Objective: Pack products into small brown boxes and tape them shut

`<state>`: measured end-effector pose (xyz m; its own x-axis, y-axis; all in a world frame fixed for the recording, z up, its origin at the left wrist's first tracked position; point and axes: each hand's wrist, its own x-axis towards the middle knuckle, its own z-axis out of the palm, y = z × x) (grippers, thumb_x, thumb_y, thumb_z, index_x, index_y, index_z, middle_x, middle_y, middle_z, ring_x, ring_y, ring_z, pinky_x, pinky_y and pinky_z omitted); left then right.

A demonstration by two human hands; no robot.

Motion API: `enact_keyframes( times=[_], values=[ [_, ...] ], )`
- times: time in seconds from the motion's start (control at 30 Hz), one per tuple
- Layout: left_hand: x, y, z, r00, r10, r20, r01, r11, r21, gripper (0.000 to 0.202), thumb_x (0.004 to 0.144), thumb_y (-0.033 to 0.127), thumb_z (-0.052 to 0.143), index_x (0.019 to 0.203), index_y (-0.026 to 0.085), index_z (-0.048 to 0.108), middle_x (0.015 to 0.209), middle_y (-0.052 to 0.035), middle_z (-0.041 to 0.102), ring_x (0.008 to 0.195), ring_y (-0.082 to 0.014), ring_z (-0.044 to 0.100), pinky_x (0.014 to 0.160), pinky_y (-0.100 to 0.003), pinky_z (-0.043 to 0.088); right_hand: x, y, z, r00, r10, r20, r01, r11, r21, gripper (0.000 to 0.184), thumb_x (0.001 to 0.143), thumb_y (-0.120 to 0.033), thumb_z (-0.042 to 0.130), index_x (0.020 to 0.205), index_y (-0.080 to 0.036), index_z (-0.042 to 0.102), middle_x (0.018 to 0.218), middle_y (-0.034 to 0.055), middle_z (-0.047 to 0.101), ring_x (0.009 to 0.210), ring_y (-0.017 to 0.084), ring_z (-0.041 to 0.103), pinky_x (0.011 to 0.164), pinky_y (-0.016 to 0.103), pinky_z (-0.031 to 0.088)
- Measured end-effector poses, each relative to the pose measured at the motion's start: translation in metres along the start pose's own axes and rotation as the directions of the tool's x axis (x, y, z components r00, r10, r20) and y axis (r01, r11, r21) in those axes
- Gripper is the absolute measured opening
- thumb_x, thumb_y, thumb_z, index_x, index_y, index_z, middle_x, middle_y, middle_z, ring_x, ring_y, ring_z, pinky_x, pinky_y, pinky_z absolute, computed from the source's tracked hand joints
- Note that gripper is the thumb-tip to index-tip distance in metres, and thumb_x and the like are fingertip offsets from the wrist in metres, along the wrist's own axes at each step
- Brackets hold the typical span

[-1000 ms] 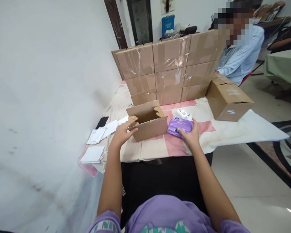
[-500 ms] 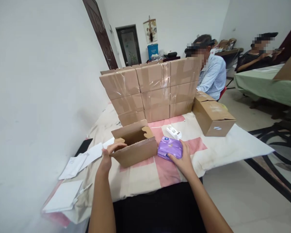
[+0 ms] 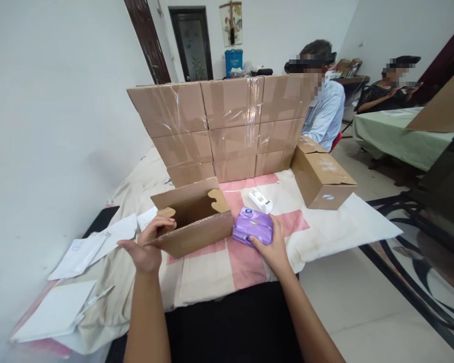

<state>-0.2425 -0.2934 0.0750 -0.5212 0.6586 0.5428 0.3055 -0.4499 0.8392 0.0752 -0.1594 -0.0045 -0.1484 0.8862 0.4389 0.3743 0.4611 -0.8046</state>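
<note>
An open cardboard box (image 3: pixel 196 236) stands in front of me, its top flaps up and its inside dark. At its left end is my left hand (image 3: pixel 148 248), with the fingers over the edge by the small end flap and the thumb stretched out away from the box. My right hand (image 3: pixel 268 245) grips a purple soft tissue pack (image 3: pixel 252 226) from its right side, thumb in front and fingers behind. The pack lies on the cloth just right of the box. Behind the pack sits a white tape dispenser (image 3: pixel 260 200).
A wall of taped cartons (image 3: pixel 232 128) rises at the back of the table. More closed boxes (image 3: pixel 323 179) stand at the right. White papers (image 3: pixel 56 310) and a black flat object (image 3: pixel 102 221) lie left. A person in a light blue shirt (image 3: pixel 327 111) sits behind the cartons.
The view has shifted, so the table things appear further left. My left thumb has spread away from the box's edge. My right hand keeps its grip on the tissue pack.
</note>
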Motion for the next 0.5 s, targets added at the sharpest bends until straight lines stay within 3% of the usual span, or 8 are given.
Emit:
enact_keyframes(
  times=[0.27, 0.37, 0.5],
  values=[
    [-0.003, 0.011, 0.007, 0.965, 0.033, -0.261, -0.091, 0.973, -0.21, 0.088, 0.083, 0.092, 0.019, 0.069, 0.021, 0.068, 0.082, -0.0063, 0.058, 0.087, -0.0244, 0.063, 0.083, -0.039, 0.052, 0.0, -0.004, -0.001, 1.0, 0.005, 0.008, -0.005, 1.0, -0.014, 0.085, 0.076, -0.049, 0.079, 0.147, -0.021, 0.04, 0.144, 0.0149, 0.043, 0.138, 0.035, 0.043, 0.118, 0.056, 0.037],
    [-0.003, 0.008, 0.008, 0.954, 0.057, -0.295, -0.116, 0.975, -0.189, 0.082, 0.085, 0.089, 0.026, 0.07, 0.021, 0.068, 0.083, -0.0058, 0.057, 0.087, -0.0231, 0.061, 0.081, -0.036, 0.051, 0.0, -0.004, -0.001, 1.0, 0.021, 0.017, -0.021, 1.0, -0.019, 0.086, 0.076, -0.049, 0.079, 0.147, -0.022, 0.04, 0.146, 0.0147, 0.041, 0.14, 0.035, 0.042, 0.12, 0.056, 0.035],
    [-0.004, 0.002, 0.013, 0.929, 0.164, -0.333, -0.2, 0.977, -0.078, 0.067, 0.093, 0.075, 0.036, 0.07, 0.02, 0.067, 0.084, -0.0041, 0.053, 0.087, -0.0216, 0.06, 0.091, -0.039, 0.049, -0.001, -0.002, -0.001, 1.0, 0.012, 0.023, -0.011, 0.999, -0.033, 0.084, 0.077, -0.049, 0.078, 0.147, -0.022, 0.041, 0.147, 0.0144, 0.04, 0.141, 0.035, 0.04, 0.121, 0.056, 0.034]
  ],
)
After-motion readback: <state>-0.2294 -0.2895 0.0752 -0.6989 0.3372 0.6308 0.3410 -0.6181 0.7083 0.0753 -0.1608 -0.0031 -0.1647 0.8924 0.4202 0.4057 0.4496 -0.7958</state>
